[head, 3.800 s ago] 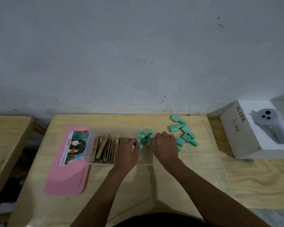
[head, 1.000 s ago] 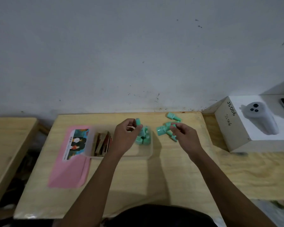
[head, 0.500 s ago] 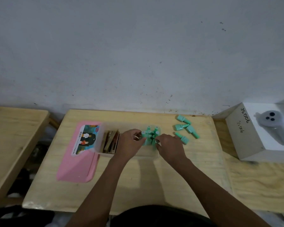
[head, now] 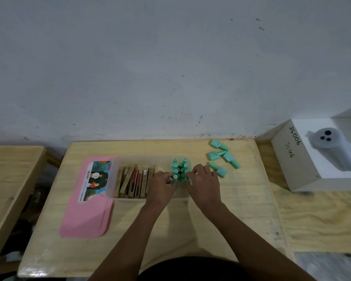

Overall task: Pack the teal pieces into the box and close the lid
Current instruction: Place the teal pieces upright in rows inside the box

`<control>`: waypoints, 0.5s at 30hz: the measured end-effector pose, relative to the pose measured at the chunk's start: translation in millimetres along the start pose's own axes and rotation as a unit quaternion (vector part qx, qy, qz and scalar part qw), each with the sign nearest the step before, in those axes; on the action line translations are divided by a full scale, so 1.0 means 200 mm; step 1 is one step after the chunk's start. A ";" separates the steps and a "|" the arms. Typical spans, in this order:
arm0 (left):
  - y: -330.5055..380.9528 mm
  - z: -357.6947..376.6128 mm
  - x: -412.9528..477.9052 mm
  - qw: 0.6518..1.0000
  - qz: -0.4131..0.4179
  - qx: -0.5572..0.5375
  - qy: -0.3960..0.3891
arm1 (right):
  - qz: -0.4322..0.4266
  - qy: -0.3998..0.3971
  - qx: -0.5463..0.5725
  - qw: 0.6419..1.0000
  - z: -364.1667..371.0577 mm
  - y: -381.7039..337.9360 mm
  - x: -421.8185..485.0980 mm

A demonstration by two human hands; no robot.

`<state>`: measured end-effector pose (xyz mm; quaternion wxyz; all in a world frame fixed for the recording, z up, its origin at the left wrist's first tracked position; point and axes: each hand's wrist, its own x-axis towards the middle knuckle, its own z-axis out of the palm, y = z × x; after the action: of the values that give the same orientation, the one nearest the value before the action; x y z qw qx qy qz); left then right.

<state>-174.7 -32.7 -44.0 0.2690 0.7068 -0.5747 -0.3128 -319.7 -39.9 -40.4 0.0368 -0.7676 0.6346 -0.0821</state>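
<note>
A clear plastic box (head: 130,158) stands on the wooden table (head: 190,220). Its right end holds several teal pieces (head: 179,165) standing upright in two rows. My left hand (head: 162,187) and my right hand (head: 205,183) meet at the front of those rows, each with fingertips pinched on a front teal piece inside the box. Several loose teal pieces (head: 218,169) lie on their sides on the table right of the box. The pink lid (head: 85,216) lies flat at the box's left end, partly under it.
Wooden slats (head: 133,180) fill the left part of the box. A white carton (head: 292,163) with a grey device (head: 332,149) in it sits on the neighbouring surface to the right. Another wooden table (head: 8,169) stands at the left. A wall runs behind.
A second ago my left hand held a teal piece above the box and my right hand was at the loose pile. Both hands have since come down to the upright rows in the box.
</note>
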 end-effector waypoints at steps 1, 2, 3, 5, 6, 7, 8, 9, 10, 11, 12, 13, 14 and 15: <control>-0.01 0.02 0.00 1.000 0.002 0.007 -0.001 | 0.000 -0.004 0.011 1.000 0.01 0.01 0.00; -0.02 0.03 0.00 1.000 0.003 0.014 0.001 | 0.000 -0.008 0.023 1.000 0.01 0.01 -0.01; -0.02 0.05 0.00 1.000 0.003 0.018 0.004 | 0.001 -0.010 0.036 0.999 0.01 0.02 -0.01; -0.02 0.06 0.00 1.000 0.003 0.020 0.010 | 0.006 -0.015 0.064 0.998 0.02 0.02 -0.01; -0.02 0.06 0.00 1.000 0.004 0.020 0.009 | 0.008 -0.017 0.076 0.997 0.02 0.02 -0.01; -0.02 0.06 0.00 1.000 0.006 0.022 0.008 | 0.010 -0.018 0.083 0.996 0.02 0.03 -0.01; -0.02 0.06 0.00 1.000 0.009 0.024 0.008 | 0.010 -0.019 0.088 0.996 0.02 0.03 -0.01; -0.02 0.07 0.00 1.000 0.010 0.023 0.008 | 0.009 -0.021 0.093 0.995 0.02 0.03 -0.01; -0.02 0.07 0.01 1.000 0.009 0.020 0.007 | 0.008 -0.022 0.099 0.995 0.02 0.03 -0.01; -0.02 0.07 0.01 1.000 0.009 0.018 0.008 | 0.007 -0.022 0.106 0.994 0.02 0.04 -0.01; -0.03 0.08 0.01 1.000 0.009 0.017 0.009 | 0.005 -0.021 0.112 0.993 0.02 0.04 -0.01; -0.04 0.08 0.02 1.000 0.007 0.019 0.011 | 0.002 -0.019 0.117 0.993 0.02 0.05 -0.01; -0.04 0.09 0.02 1.000 0.006 0.021 0.014 | -0.002 -0.016 0.123 0.992 0.02 0.06 -0.02; -0.05 0.09 0.02 1.000 0.007 0.023 0.017 | -0.006 -0.013 0.131 0.991 0.01 0.06 -0.03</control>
<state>-181.7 -35.2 -63.6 0.2645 0.7140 -0.5820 -0.2856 -332.7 -37.5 -44.9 0.1443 -0.7612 0.6130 -0.1547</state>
